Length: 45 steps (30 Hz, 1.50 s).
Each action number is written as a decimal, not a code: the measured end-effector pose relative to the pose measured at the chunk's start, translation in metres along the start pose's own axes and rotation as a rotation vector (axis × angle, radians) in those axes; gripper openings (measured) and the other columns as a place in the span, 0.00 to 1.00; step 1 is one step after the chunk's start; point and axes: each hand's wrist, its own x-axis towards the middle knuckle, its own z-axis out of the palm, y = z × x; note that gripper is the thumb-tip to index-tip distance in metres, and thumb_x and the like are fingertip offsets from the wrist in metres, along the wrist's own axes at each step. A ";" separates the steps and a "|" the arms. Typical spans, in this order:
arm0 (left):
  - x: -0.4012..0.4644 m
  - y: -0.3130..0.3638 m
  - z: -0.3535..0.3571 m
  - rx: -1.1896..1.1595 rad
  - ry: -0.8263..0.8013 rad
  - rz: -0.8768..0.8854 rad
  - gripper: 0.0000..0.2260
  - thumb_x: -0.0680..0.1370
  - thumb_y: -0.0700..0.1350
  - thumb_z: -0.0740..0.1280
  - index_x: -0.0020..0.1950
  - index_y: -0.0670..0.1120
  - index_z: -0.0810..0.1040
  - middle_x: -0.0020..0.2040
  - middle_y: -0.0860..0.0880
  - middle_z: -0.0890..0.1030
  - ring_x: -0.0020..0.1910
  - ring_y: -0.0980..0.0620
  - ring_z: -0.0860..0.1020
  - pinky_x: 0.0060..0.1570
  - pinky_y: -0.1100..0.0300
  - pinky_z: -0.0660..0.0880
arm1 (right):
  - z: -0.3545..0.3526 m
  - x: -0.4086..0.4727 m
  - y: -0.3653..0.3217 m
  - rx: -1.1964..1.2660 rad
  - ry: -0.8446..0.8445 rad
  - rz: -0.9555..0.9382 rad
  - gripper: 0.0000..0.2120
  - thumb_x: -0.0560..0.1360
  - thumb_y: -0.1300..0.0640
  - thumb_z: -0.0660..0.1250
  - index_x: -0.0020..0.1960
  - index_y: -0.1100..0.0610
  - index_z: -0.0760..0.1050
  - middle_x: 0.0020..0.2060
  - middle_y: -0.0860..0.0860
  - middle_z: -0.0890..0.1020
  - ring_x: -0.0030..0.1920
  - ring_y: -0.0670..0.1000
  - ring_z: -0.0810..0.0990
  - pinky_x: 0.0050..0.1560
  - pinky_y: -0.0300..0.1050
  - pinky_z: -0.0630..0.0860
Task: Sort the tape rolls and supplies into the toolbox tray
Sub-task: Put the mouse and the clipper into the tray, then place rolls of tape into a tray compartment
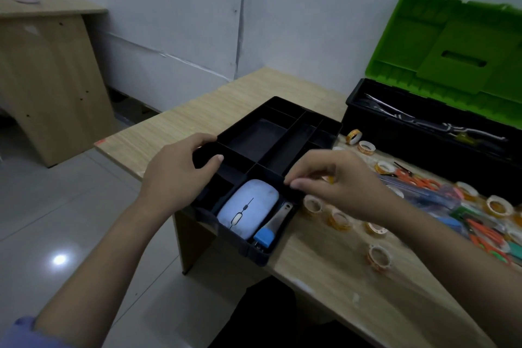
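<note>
Black tray [285,116] between both hands.

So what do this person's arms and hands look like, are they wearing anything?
Both hands, left hand and right hand, are bare: no gloves, rings or watch visible. The forearms are bare too. A blue-purple sleeve shows on the left arm at the frame's bottom corner.

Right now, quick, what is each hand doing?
Left hand: grips the tray's left rim, fingers curled over it.
Right hand: fingers curled at the tray's right rim; whether it grips the rim cannot be told.
</note>
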 end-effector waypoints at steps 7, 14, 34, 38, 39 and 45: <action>0.003 -0.003 -0.004 0.004 0.019 -0.121 0.13 0.78 0.44 0.63 0.63 0.49 0.77 0.55 0.49 0.81 0.50 0.49 0.78 0.47 0.58 0.71 | -0.016 0.019 0.054 -0.312 0.323 0.261 0.09 0.76 0.58 0.65 0.55 0.56 0.78 0.46 0.50 0.76 0.47 0.48 0.77 0.46 0.37 0.71; -0.010 -0.012 -0.021 -0.037 -0.043 -0.193 0.10 0.76 0.38 0.66 0.55 0.46 0.82 0.49 0.46 0.83 0.47 0.49 0.79 0.47 0.55 0.74 | -0.028 0.075 0.111 -0.426 0.260 0.621 0.18 0.79 0.59 0.58 0.67 0.65 0.68 0.65 0.62 0.70 0.59 0.61 0.74 0.57 0.49 0.72; -0.016 -0.017 -0.018 -0.136 0.042 -0.200 0.11 0.75 0.34 0.65 0.52 0.47 0.82 0.41 0.50 0.81 0.45 0.49 0.79 0.46 0.56 0.72 | -0.028 -0.017 0.065 -0.342 0.079 0.312 0.02 0.74 0.61 0.65 0.44 0.55 0.75 0.42 0.49 0.77 0.43 0.46 0.75 0.42 0.39 0.73; -0.017 -0.018 -0.014 -0.189 0.027 -0.182 0.12 0.76 0.35 0.65 0.47 0.52 0.80 0.41 0.53 0.81 0.45 0.49 0.79 0.45 0.56 0.73 | -0.021 -0.026 0.077 -0.453 -0.026 0.324 0.07 0.71 0.62 0.66 0.48 0.53 0.72 0.41 0.47 0.69 0.42 0.47 0.68 0.38 0.31 0.63; -0.017 -0.020 -0.013 -0.199 0.023 -0.168 0.12 0.76 0.35 0.65 0.47 0.53 0.80 0.41 0.53 0.82 0.45 0.49 0.80 0.44 0.57 0.74 | -0.020 -0.026 0.079 -0.458 -0.013 0.318 0.07 0.71 0.61 0.67 0.47 0.54 0.72 0.41 0.47 0.68 0.43 0.48 0.68 0.38 0.32 0.63; -0.021 -0.027 -0.014 -0.305 0.026 -0.009 0.09 0.81 0.53 0.59 0.47 0.63 0.78 0.45 0.61 0.81 0.46 0.69 0.78 0.39 0.78 0.70 | -0.030 -0.021 0.075 -0.443 0.002 0.318 0.05 0.73 0.58 0.69 0.44 0.51 0.74 0.45 0.50 0.73 0.46 0.50 0.74 0.42 0.40 0.68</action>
